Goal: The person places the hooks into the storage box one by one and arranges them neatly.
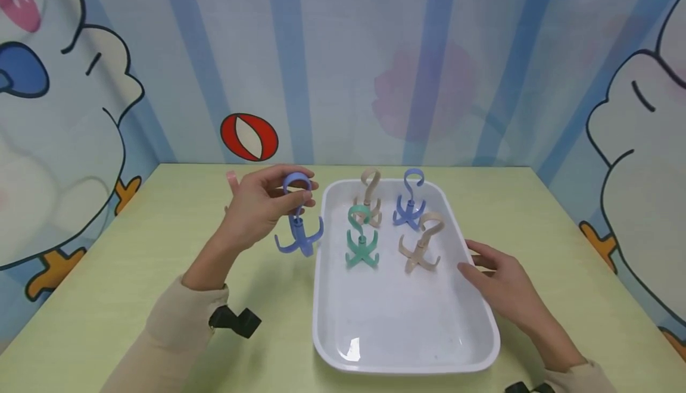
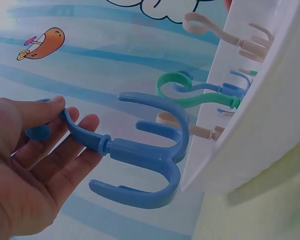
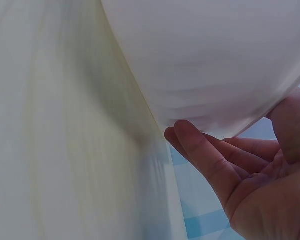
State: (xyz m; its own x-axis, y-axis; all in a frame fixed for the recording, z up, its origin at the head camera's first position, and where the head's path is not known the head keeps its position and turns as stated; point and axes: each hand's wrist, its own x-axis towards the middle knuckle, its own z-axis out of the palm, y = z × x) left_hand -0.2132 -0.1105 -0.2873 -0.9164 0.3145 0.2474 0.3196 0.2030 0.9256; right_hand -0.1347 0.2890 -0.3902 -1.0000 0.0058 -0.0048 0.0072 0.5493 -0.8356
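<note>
My left hand (image 1: 257,205) pinches a blue four-pronged hook (image 1: 298,239) by its curved top, thumb against fingers. The hook hangs prongs down just left of the white tray (image 1: 396,321); in the left wrist view the blue hook (image 2: 145,155) lies across the open-palmed grasp. Over at the tray's right side, my right hand (image 1: 498,283) grips the rim, thumb on top and fingers along the outer wall. Inside the tray stand a green hook (image 1: 362,249), another blue hook (image 1: 409,209), and two beige hooks, one at the back (image 1: 370,187) and one nearer (image 1: 420,253).
Behind my left hand, part of a pink hook (image 1: 232,181) shows; the hand hides the remainder. The tray rests on a pale green table (image 1: 177,232). A striped cartoon backdrop (image 1: 343,83) rises along the table's far edge.
</note>
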